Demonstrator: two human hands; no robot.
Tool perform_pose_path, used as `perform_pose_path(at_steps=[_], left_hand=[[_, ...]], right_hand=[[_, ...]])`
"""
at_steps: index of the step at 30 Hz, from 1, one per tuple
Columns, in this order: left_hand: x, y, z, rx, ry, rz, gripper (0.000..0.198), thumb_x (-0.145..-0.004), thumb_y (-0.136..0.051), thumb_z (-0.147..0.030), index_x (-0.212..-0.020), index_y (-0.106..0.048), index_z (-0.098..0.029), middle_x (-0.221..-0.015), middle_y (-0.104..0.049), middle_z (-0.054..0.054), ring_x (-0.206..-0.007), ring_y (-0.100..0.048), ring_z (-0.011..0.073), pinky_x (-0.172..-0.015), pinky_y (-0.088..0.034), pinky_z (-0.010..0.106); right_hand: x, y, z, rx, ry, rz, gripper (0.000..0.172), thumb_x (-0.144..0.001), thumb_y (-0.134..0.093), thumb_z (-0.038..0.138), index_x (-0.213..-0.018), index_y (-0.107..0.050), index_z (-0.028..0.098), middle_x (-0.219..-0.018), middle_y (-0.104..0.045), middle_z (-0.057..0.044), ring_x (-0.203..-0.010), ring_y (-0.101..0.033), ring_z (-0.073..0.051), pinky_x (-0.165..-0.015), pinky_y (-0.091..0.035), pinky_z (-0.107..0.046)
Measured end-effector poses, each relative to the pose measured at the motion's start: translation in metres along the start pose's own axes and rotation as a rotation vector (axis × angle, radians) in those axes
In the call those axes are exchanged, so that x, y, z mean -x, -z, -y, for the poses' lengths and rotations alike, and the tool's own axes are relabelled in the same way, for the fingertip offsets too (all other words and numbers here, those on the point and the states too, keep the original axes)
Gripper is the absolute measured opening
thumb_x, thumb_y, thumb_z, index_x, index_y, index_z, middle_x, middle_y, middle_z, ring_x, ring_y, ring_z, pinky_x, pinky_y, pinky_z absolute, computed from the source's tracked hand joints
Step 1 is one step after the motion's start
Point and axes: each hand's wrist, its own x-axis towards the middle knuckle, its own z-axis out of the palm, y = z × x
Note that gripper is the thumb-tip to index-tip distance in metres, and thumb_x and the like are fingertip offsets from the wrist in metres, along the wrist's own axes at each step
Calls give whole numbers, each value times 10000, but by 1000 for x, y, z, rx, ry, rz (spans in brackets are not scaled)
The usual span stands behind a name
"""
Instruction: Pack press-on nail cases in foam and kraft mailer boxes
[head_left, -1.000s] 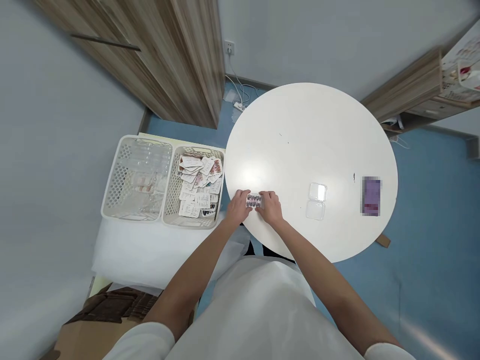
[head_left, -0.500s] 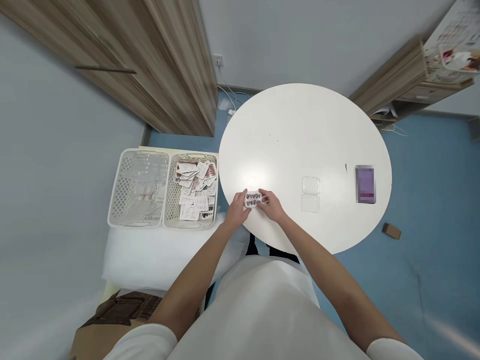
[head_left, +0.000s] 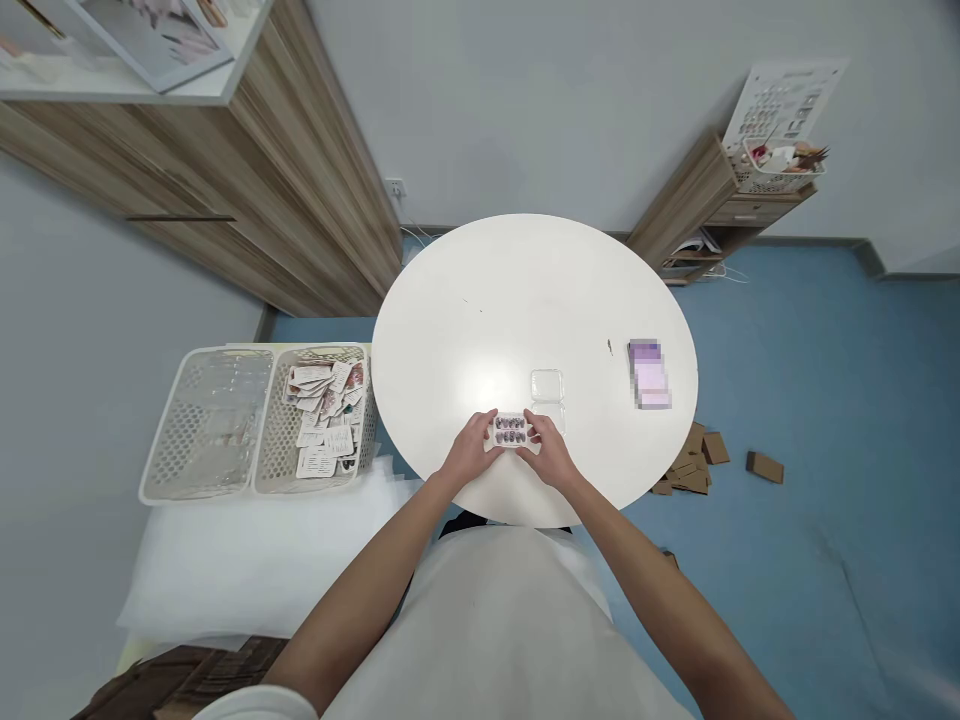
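Observation:
Between my two hands is a small white card of press-on nails, with two rows of dark and purplish nails facing up. My left hand pinches its left edge between thumb and fingers. On the right edge, my right hand grips it the same way. The card is above the near part of the white oval table. Just beyond my right hand lies an open clear plastic case, its lower half partly covered by that hand.
A white basket with several nail cards stands left of the table, beside another basket of clear plastic cases. A purple pixelated item lies at the table's right. Flattened brown cardboard pieces and a small brown box are on the floor.
My view has swung to the right and up, so the surroundings appear shifted left. Both hands still hold the nail card, now nearer the open clear case, with more of the card showing.

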Motion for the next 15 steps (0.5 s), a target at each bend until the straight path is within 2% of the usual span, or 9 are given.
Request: perform_pose_path(at_steps=[6, 10, 15], left_hand=[[-29, -30, -25, -72, 0, 45, 601, -681, -619, -271, -1226, -369, -235, -1053, -468, 65, -905, -505, 192, -761, -459, 350], [-46, -42, -29, -151, 15, 51, 605, -665, -643, -275, -1215, -394, -228, -1087, -448, 73, -995, -474, 213, -820, -441, 363], [-54, -53, -32, -196, 108, 92, 616, -668, -647, -276, -1225, -389, -227, -1084, -451, 68, -1000, -469, 212, -829, -436, 356]], right_hand=[[3, 45, -36, 54, 22, 85, 673, -736, -529, 191, -1321, -223, 319, -1143, -417, -53, -1009, -477, -196, -854, -444, -407], [-8, 58, -57, 80, 25, 91, 607, -740, -513, 181, -1296, -290, 278, -1132, -439, -68, -1042, -454, -219, -871, -423, -419], [-23, 68, -77, 136, 99, 161, 587, -720, -550, 191, -1267, -338, 226, -1117, -448, -86, -1052, -434, -237, -874, -412, -417]])
